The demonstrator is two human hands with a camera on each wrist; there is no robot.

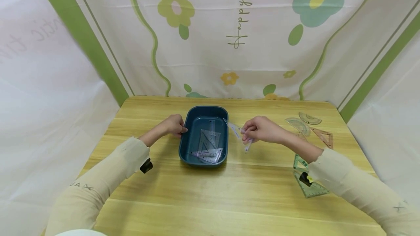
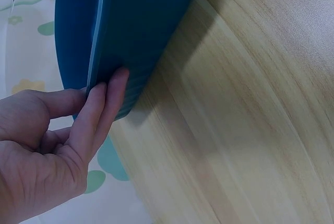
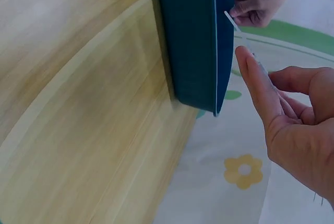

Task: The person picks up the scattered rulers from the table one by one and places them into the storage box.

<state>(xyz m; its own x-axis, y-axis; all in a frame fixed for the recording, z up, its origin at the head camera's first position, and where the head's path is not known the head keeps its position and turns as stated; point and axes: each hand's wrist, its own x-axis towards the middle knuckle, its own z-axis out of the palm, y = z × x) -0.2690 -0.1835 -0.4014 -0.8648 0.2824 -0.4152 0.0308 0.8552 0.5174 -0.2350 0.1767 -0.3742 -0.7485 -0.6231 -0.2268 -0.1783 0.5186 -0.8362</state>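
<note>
A dark teal rectangular bin (image 1: 188, 152) stands on the wooden table. My left hand (image 1: 175, 125) pinches its left rim, thumb on one side of the wall and fingers along the outside (image 2: 112, 96). Just beyond the bin's right rim, my right hand (image 1: 260, 130) holds a clear set square (image 1: 233, 128) between thumb and fingertips. The set square's pointed end reaches over the rim; in the right wrist view it appears nearly edge-on. Inside the bin, several clear set squares (image 1: 211, 154) lie overlapping on the bottom.
Right of the bin lie a clear protractor (image 1: 298, 125), a brownish protractor (image 1: 310, 118) and an orange set square (image 1: 325, 137). A green set square (image 1: 311, 189) lies partly under the right forearm. A flowered curtain (image 1: 210, 46) rises behind the wooden table (image 1: 210, 199).
</note>
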